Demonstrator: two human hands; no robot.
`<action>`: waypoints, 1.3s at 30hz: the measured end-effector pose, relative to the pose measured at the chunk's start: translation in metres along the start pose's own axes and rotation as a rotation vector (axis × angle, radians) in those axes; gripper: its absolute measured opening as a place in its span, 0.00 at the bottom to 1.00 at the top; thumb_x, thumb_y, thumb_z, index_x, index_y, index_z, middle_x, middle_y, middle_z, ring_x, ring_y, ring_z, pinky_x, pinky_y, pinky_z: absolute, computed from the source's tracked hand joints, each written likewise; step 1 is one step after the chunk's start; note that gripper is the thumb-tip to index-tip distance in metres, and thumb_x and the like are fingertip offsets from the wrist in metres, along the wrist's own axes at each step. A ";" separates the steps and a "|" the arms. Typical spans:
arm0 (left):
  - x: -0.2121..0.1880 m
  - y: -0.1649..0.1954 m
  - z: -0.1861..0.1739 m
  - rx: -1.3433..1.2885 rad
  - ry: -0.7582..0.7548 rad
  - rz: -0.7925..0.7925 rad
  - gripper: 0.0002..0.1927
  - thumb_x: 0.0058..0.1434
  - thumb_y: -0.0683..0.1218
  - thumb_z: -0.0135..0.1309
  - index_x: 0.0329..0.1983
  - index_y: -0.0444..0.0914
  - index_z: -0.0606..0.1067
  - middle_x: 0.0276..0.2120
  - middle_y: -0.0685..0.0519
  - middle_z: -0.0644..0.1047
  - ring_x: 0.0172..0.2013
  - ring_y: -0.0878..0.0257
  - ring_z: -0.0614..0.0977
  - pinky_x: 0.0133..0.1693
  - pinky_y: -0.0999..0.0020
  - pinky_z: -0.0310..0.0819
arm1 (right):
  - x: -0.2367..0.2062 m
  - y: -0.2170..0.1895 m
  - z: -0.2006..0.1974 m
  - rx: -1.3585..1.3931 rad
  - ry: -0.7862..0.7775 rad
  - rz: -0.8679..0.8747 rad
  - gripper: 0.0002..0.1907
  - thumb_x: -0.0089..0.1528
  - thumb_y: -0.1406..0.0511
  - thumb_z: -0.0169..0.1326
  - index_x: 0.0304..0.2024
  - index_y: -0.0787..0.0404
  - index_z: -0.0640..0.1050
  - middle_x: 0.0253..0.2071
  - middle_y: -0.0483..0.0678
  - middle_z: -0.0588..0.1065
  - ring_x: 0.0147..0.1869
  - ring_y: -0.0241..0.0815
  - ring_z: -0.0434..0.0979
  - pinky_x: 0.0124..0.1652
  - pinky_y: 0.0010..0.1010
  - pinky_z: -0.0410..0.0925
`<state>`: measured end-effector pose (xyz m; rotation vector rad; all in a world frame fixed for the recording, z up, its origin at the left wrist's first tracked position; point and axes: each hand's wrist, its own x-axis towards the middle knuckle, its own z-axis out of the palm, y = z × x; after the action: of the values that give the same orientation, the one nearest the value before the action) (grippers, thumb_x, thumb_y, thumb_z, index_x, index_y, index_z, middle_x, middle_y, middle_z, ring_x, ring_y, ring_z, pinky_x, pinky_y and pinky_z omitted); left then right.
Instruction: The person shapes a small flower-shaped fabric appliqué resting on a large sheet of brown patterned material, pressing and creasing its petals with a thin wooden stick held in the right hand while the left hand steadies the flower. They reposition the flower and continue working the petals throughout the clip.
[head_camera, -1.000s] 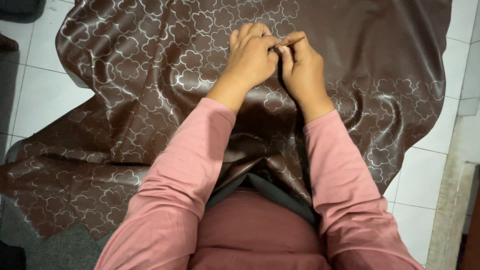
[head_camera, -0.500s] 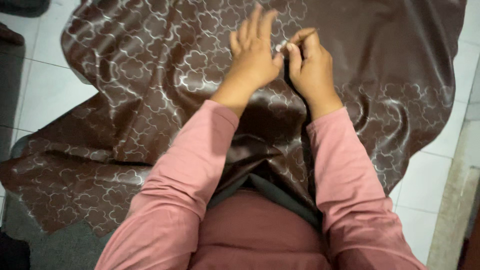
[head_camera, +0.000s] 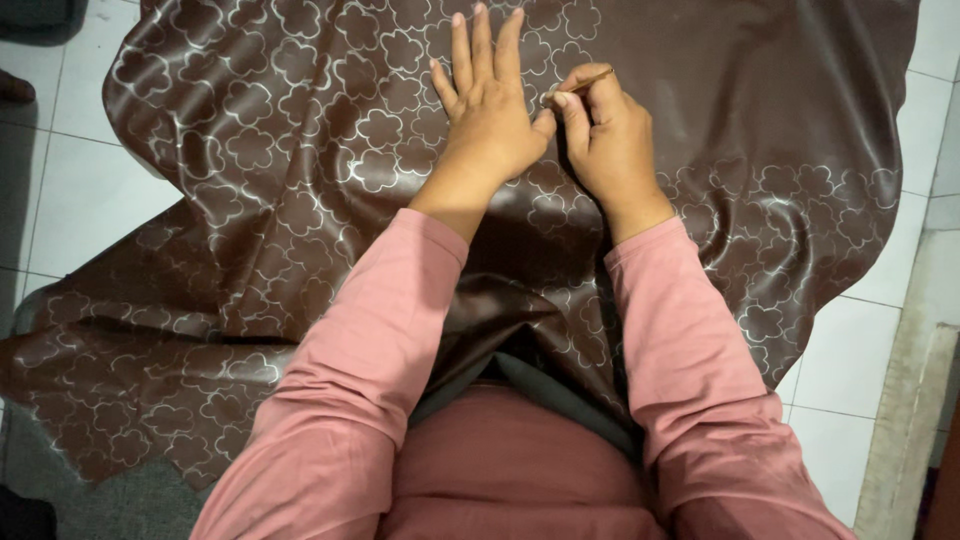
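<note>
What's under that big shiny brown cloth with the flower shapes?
Around the brown cloth you can see white floor tiles, so it drapes down toward the floor. The left hand lies flat on it; the right hand pinches a thin stick. Whatever holds the cloth up is covered.

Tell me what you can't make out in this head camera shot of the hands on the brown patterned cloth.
- Head view: the thin stick pinched in the right hand has its tip hidden behind the fingers; its kind is too small to tell.
- What lies under the brown cloth is covered.
- The cloth under the flat left hand is hidden.
- The cloth's top edge is cut off by the frame.
</note>
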<state>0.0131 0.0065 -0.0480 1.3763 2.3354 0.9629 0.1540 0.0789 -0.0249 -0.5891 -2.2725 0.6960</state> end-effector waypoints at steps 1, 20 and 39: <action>0.000 0.000 0.000 -0.002 -0.002 0.001 0.55 0.55 0.54 0.68 0.78 0.42 0.46 0.77 0.37 0.41 0.76 0.40 0.35 0.70 0.30 0.25 | 0.000 0.001 0.001 -0.012 0.003 -0.007 0.04 0.72 0.70 0.57 0.47 0.62 0.74 0.40 0.49 0.82 0.43 0.45 0.85 0.42 0.32 0.74; 0.001 -0.001 -0.001 -0.005 -0.049 -0.012 0.50 0.58 0.52 0.63 0.77 0.42 0.49 0.77 0.37 0.41 0.75 0.41 0.32 0.69 0.30 0.21 | 0.001 0.007 0.012 -0.004 0.062 0.016 0.03 0.73 0.72 0.53 0.48 0.62 0.72 0.41 0.50 0.82 0.46 0.43 0.87 0.44 0.30 0.76; 0.001 0.000 0.000 0.009 -0.036 -0.008 0.46 0.59 0.53 0.61 0.76 0.41 0.52 0.76 0.36 0.45 0.76 0.40 0.35 0.69 0.29 0.23 | 0.001 0.010 0.010 -0.042 0.064 0.026 0.05 0.73 0.72 0.54 0.49 0.62 0.71 0.40 0.51 0.81 0.43 0.46 0.85 0.42 0.33 0.74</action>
<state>0.0129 0.0075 -0.0478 1.3750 2.3205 0.9189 0.1482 0.0839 -0.0370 -0.6524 -2.2286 0.6347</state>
